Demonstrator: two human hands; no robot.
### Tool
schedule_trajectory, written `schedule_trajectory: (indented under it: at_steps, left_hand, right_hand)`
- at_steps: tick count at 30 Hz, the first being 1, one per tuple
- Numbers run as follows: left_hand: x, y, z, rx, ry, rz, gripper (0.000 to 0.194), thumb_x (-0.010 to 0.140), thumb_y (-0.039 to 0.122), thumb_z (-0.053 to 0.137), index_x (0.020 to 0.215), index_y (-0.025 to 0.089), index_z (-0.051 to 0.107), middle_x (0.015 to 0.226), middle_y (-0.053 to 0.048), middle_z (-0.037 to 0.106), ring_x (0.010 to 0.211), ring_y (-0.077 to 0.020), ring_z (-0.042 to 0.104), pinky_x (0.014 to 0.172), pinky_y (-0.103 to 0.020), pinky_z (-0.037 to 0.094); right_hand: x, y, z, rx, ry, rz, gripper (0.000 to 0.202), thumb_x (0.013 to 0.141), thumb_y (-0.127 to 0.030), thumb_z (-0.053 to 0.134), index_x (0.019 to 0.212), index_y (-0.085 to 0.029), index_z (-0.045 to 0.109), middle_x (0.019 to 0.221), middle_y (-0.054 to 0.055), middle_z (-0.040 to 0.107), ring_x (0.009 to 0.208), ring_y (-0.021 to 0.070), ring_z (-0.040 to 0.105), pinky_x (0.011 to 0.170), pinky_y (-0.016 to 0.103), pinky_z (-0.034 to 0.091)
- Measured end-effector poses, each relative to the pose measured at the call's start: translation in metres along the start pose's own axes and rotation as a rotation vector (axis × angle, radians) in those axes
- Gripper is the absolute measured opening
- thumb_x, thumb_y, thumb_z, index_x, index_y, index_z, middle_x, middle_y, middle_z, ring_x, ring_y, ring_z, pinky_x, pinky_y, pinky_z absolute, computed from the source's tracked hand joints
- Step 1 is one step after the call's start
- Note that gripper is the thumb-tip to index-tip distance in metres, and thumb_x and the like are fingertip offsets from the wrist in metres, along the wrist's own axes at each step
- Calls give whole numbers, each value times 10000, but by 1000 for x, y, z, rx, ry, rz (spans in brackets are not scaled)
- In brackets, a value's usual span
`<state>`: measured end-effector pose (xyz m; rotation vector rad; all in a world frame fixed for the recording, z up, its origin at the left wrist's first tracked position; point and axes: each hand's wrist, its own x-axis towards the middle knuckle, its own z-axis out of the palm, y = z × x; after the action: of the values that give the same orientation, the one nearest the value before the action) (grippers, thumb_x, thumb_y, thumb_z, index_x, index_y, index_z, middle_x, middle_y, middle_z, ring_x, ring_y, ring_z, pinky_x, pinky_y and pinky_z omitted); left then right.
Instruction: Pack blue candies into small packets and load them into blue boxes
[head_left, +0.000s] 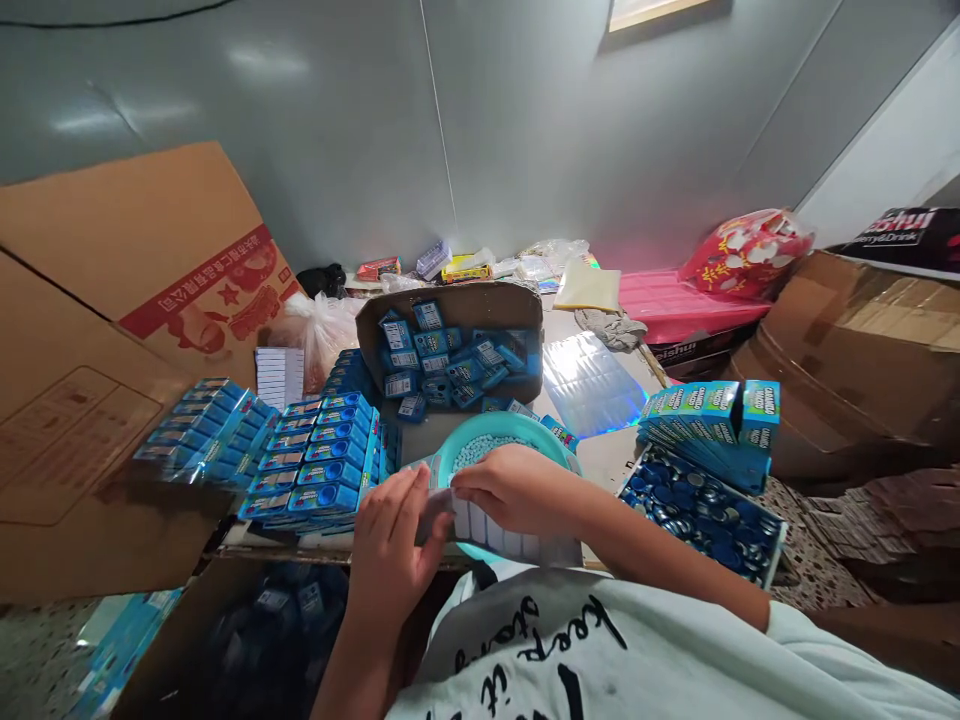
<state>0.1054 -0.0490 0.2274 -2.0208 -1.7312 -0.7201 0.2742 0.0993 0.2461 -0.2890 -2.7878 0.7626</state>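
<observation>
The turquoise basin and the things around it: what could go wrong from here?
The turquoise basin, near the front edge of the table, might be bumped, spilling its pellets. The left hand, close to the stacked blue packs, could knock some over.

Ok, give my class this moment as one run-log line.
left hand: holding grey-white strip | right hand: at same strip | under strip: turquoise basin, pale-blue pellets | behind basin: open carton, blue packs
</observation>
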Motion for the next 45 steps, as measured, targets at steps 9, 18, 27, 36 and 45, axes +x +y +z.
schedule_trajectory:
  at_steps: [9,18,27,36,45]
  left_hand:
    - [6,-4,-24,-471,-374,-499,318,894,414,635,1190,301,645,997,-21,700,935,-195,649,856,-365,506]
    - [-15,-28,-40,-900,-407,-1041,525,827,531,671,1257,235,613,1249,-105,652,1081,-255,644,802,-304,554]
    - [-16,-12,-29,-929,-200,-1130,438,749,502,766,1023,170,690,898,-69,732,786,-183,658,662,-243,518]
    - [-14,-1,-34,-953,-179,-1092,402,763,492,752,996,173,678,823,-37,687,704,-152,617,618,-240,501]
    - [-23,2,-33,-409,-70,-578,307,888,313,660,1194,280,664,1137,-31,670,984,-164,642,876,-283,515]
  right_hand:
    - [-3,1,-9,241,-102,-47,208,977,-202,516,873,-171,693,756,8,674,645,100,510,584,238,278]
    - [-14,9,-10,290,-134,15,261,987,-218,472,783,-174,628,684,-10,571,620,113,460,586,248,283]
    - [-15,0,2,158,68,100,316,972,-257,533,1272,-216,623,1054,77,705,914,198,622,743,284,403]
    - [-13,-10,6,361,93,159,101,893,-173,613,935,-171,705,826,17,682,748,138,584,655,242,378]
    - [-17,-10,18,444,99,259,129,888,-201,586,923,-180,709,760,8,672,646,127,557,566,230,350]
